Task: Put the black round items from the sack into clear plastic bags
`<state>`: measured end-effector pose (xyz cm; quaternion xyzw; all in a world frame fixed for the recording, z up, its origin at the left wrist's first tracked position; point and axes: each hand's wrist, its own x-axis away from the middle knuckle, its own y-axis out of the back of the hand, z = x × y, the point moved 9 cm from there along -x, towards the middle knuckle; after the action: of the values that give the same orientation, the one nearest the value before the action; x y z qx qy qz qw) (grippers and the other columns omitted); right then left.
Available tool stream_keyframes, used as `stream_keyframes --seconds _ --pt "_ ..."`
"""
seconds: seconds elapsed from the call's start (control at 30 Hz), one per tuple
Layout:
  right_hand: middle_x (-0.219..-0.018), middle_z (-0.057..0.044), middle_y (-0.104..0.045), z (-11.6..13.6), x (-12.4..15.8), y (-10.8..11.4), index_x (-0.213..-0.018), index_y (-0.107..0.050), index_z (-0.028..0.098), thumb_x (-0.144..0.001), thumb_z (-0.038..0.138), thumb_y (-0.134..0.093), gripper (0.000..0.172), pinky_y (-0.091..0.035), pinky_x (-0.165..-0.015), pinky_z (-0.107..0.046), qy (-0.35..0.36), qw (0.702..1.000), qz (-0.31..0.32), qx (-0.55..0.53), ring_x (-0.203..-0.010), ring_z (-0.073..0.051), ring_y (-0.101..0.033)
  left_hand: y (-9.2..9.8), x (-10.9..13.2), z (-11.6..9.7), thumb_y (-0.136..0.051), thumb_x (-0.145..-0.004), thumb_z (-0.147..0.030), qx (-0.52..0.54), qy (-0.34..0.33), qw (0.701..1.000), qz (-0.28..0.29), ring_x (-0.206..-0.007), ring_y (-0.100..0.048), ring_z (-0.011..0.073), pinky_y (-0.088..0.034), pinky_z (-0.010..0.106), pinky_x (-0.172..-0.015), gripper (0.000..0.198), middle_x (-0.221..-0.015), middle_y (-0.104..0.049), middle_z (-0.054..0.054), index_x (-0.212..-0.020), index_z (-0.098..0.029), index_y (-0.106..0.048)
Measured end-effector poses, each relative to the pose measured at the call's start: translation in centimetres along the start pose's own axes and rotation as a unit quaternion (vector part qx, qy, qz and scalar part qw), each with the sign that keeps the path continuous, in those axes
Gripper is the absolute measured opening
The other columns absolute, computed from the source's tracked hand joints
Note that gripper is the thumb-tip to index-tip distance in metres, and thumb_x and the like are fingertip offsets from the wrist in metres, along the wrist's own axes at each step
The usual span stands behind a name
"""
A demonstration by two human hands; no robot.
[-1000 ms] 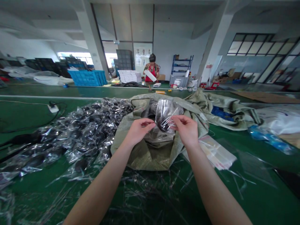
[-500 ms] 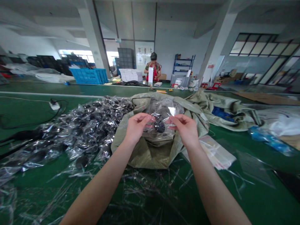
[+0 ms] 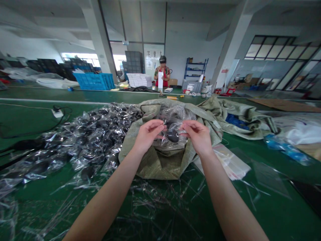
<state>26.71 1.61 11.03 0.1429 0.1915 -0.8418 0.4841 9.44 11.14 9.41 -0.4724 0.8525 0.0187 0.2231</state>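
Between my two hands hangs a clear plastic bag with a round black object (image 3: 173, 135) in it. My left hand (image 3: 150, 134) pinches the bag's left side between thumb and fingers. At the opposite side, my right hand (image 3: 197, 134) pinches the plastic in the same way. Both are held over the mouth of an olive woven sack (image 3: 160, 164), whose rim is rolled back. More crumpled clear plastic (image 3: 173, 112) shows inside the sack. To the left lies a large heap of bagged black pieces (image 3: 97, 134).
Thin plastic strips (image 3: 160, 201) litter the green table in front. Flat clear bags (image 3: 232, 162) lie at right, near a second sack (image 3: 258, 129) with blue contents. Behind, a person (image 3: 162, 73) handles a white box by a blue crate (image 3: 95, 81). A power cord lies far left.
The bagged black piece has shifted slightly right and its plastic lies differently. Both hands keep their pinch. The person at the back has raised a hand on the white box.
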Motion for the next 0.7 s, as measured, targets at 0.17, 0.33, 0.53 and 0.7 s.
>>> stream_keyframes --seconds 0.17,0.33,0.53,0.7 --pt "-0.080 0.000 -0.072 -0.5 0.0 -0.3 -0.088 -0.071 0.022 -0.066 0.041 -0.078 0.030 -0.060 -0.068 -0.031 -0.021 1.000 0.016 -0.009 -0.077 -0.017 -0.068 0.1 0.1 0.1 -0.077 -0.067 -0.040 -0.008 0.006 1.000 -0.009 -0.083 -0.068 0.0203 -0.061 0.031 -0.059 0.036 -0.086 -0.071 0.005 -0.090 -0.015 -0.069" --pt "-0.079 0.002 -0.071 -1.3 -0.1 -0.8 -0.092 -0.072 0.023 -0.059 0.033 -0.084 0.036 -0.059 -0.078 -0.033 -0.042 0.997 0.047 -0.044 -0.074 -0.014 -0.067 0.6 0.0 0.1 -0.077 -0.066 -0.040 -0.001 0.004 0.999 -0.032 -0.080 -0.067 0.0187 -0.060 0.028 -0.056 0.033 -0.085 -0.070 0.005 -0.086 -0.014 -0.070" --pt "-0.078 0.000 -0.072 -1.7 -0.2 -0.5 -0.075 -0.074 0.023 -0.059 0.035 -0.083 0.021 -0.058 -0.078 -0.037 -0.040 0.998 0.036 -0.040 -0.073 -0.017 -0.067 0.4 0.2 -0.3 -0.076 -0.068 -0.037 0.014 -0.019 1.000 -0.015 -0.081 -0.065 0.0170 -0.062 0.028 -0.058 0.027 -0.090 -0.067 0.005 -0.084 -0.016 -0.073" --pt "-0.076 0.001 -0.072 -2.2 -0.1 -0.8 -0.071 -0.075 0.024 -0.062 0.033 -0.078 0.012 -0.057 -0.076 -0.035 -0.053 0.995 0.054 -0.059 -0.070 -0.016 -0.066 -0.4 0.4 -0.9 -0.073 -0.071 -0.031 0.026 -0.044 0.998 0.030 -0.080 -0.064 0.0150 -0.062 0.026 -0.058 0.015 -0.092 -0.062 0.004 -0.068 -0.016 -0.072"
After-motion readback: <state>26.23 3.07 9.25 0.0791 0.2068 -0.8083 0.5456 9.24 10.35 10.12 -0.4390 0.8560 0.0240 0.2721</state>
